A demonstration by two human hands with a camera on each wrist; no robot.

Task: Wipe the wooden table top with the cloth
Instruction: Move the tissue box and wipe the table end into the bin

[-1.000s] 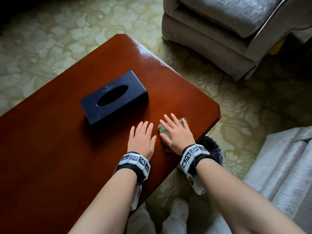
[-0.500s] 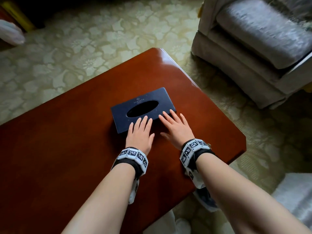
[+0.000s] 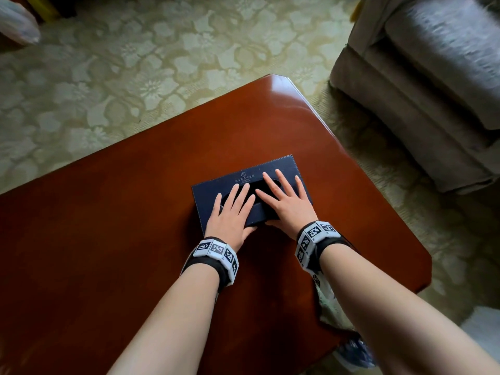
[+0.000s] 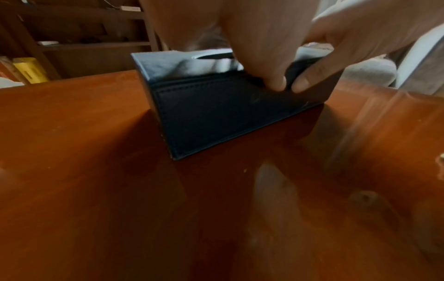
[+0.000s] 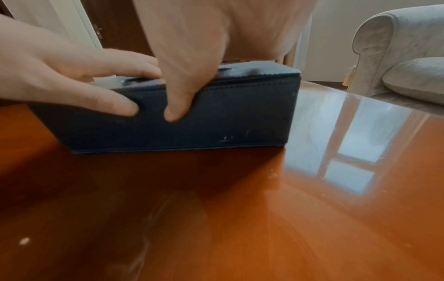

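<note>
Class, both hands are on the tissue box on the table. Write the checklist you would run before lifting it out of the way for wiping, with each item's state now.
1. Left hand on the tissue box, thumb on its near side: ok.
2. Right hand likewise, thumb on the near side: ok.
3. Box flat on the table: ok.
4. Free table surface left of the box to set it down: ok.
5. Cloth at hand: cannot tell, not in view.
6. Box weight or contents: cannot tell.
</note>
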